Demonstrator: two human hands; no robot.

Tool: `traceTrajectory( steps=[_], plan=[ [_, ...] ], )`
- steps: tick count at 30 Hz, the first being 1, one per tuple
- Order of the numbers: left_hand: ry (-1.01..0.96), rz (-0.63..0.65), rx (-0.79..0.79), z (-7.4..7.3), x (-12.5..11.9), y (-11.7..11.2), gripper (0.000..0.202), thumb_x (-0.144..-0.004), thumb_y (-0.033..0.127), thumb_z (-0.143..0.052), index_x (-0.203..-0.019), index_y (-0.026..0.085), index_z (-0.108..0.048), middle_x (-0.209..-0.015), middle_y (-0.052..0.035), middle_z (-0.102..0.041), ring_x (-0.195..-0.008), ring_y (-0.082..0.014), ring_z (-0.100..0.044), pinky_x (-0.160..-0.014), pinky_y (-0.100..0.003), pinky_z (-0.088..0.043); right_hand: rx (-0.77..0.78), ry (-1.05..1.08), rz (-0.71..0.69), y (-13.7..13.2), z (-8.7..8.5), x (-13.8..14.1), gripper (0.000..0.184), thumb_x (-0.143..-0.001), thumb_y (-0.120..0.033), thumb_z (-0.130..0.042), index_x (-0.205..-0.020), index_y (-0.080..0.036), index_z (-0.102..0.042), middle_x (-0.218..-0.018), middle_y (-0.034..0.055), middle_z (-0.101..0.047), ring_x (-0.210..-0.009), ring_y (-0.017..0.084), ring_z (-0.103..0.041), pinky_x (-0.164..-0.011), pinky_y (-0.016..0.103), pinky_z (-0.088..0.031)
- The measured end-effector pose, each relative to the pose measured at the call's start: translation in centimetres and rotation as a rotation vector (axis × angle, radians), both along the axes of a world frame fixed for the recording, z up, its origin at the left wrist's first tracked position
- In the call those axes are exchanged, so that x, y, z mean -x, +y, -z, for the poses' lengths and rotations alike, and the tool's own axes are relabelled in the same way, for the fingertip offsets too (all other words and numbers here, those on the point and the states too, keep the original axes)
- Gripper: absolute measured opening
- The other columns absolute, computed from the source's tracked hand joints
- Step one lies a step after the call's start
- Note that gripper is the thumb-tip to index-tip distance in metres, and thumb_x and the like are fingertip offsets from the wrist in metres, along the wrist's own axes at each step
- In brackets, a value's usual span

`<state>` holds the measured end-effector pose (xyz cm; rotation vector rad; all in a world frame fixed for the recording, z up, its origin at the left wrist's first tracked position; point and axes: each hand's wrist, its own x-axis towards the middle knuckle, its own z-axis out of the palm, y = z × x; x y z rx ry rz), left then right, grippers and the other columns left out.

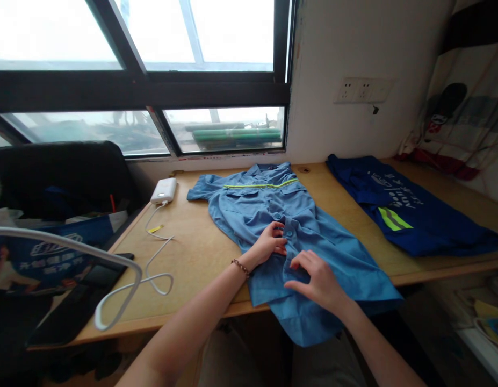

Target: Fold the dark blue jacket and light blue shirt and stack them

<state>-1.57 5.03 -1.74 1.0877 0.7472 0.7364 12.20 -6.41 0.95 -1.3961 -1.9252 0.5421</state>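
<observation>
Light-blue woven cloth, softly creased, makes up the short-sleeved shirt (303, 217) across the centre of the frame, on the smooth wooden counter (200, 252). Left of centre, a glossy white block (165, 191) trails a looping cable (152, 277). The left hand (275, 239), a beaded bracelet (240, 267) at its wrist, bends its fingers against the button placket; I cannot tell whether they pinch it. The right hand (313, 277) arches lower right, thumb and fingers apart. Lime piping crosses the shirt's chest; its hem drapes over the counter's front edge.
</observation>
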Motion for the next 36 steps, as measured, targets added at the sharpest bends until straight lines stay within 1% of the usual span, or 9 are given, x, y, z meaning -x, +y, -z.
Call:
traceTrajectory(
  steps=[5,10,14,18,23,26,29,33,36],
  plan=[
    [-0.053,0.016,0.014,0.1,0.1,0.0,0.044,-0.063,0.016,-0.064,-0.101,0.02,-0.041,-0.079,0.0026,-0.045,-0.048,-0.0069,-0.054,-0.049,-0.029,-0.052,-0.061,-0.126,0.148,-2.3,1.4,0.3,0.018,-0.071,-0.018,-0.058,-0.088,-0.021,-0.055,-0.088,0.0053,-0.055,-0.088,0.023,-0.047,-0.078,0.036,-0.038],
    [-0.137,0.119,-0.019,-0.6,0.1,-0.4,0.044,-0.066,0.011,-0.057,-0.105,0.021,-0.04,-0.091,-0.0012,-0.049,-0.063,-0.0093,-0.058,-0.065,-0.032,-0.051,0.101,0.097,0.101,-1.3,1.8,-1.2,0.01,-0.078,-0.026,-0.053,-0.073,-0.021,-0.059,-0.071,0.0015,-0.057,-0.073,0.018,-0.05,-0.067,0.029,-0.039],
    [-0.064,0.236,-0.275,-0.7,-0.1,-1.1,0.059,-0.063,0.005,-0.055,-0.116,0.023,-0.035,-0.105,-0.0065,-0.047,-0.076,-0.0116,-0.057,-0.065,-0.025,-0.048,0.259,0.24,-0.047,-1.4,0.8,-2.5,0.023,-0.082,-0.031,-0.047,-0.069,-0.019,-0.061,-0.069,0.0007,-0.056,-0.071,0.015,-0.051,-0.065,0.026,-0.038],
    [0.098,0.286,-0.568,-0.4,-0.4,-2.0,0.074,-0.062,0.005,-0.058,-0.126,0.023,-0.027,-0.113,-0.0112,-0.044,-0.092,-0.019,-0.053,-0.071,-0.03,-0.047,0.333,0.262,-0.138,-2.0,0.1,-3.0,0.025,-0.082,-0.034,-0.046,-0.072,-0.02,-0.063,-0.071,0.0015,-0.057,-0.07,0.016,-0.052,-0.063,0.025,-0.038],
    [0.214,0.203,-0.699,0.1,-0.8,-2.3,0.08,-0.061,0.011,-0.063,-0.13,0.02,-0.024,-0.119,-0.014,-0.042,-0.1,-0.0238,-0.049,-0.077,-0.035,-0.046,0.203,0.068,-0.019,-2.9,0.5,-1.9,0.009,-0.075,-0.029,-0.057,-0.079,-0.022,-0.061,-0.071,0.0003,-0.054,-0.067,0.015,-0.049,-0.061,0.026,-0.037],
    [0.252,0.156,-0.747,0.1,-0.8,-2.4,0.08,-0.061,0.015,-0.064,-0.131,0.019,-0.024,-0.121,-0.0142,-0.042,-0.107,-0.0258,-0.045,-0.084,-0.038,-0.042,0.109,0.046,0.111,-3.0,1.3,-1.3,0.009,-0.069,-0.026,-0.062,-0.067,-0.02,-0.055,-0.068,0.0001,-0.051,-0.066,0.015,-0.047,-0.06,0.027,-0.036],
    [0.31,0.137,-0.781,-0.2,-0.6,-2.5,0.085,-0.062,0.027,-0.067,-0.133,0.017,-0.02,-0.121,-0.0155,-0.043,-0.113,-0.0279,-0.041,-0.091,-0.041,-0.035,0.115,0.382,0.269,-2.3,1.9,-1.8,0.015,-0.074,-0.032,-0.056,-0.065,-0.019,-0.052,-0.067,0.0002,-0.053,-0.064,0.015,-0.05,-0.06,0.027,-0.039],
    [0.436,0.172,-0.915,-0.9,-0.3,-2.8,0.112,-0.048,0.044,-0.075,-0.136,0.015,-0.012,-0.128,-0.0189,-0.036,-0.119,-0.0325,-0.033,-0.098,-0.047,-0.022,0.234,1.038,0.518,-0.1,2.3,-4.1,0.024,-0.07,-0.037,-0.059,-0.087,-0.021,-0.055,-0.069,-0.0001,-0.062,-0.062,0.018,-0.058,-0.057,0.03,-0.046],
    [0.517,0.187,-1.002,-1.2,-0.2,-2.8,0.12,-0.04,0.048,-0.076,-0.136,0.018,-0.011,-0.131,-0.0179,-0.033,-0.121,-0.0345,-0.028,-0.099,-0.052,-0.01,0.265,1.175,0.569,2.5,2.7,-6.4,0.027,-0.062,-0.034,-0.067,-0.085,-0.021,-0.058,-0.07,-0.0001,-0.065,-0.063,0.019,-0.061,-0.057,0.031,-0.05]
  ],
)
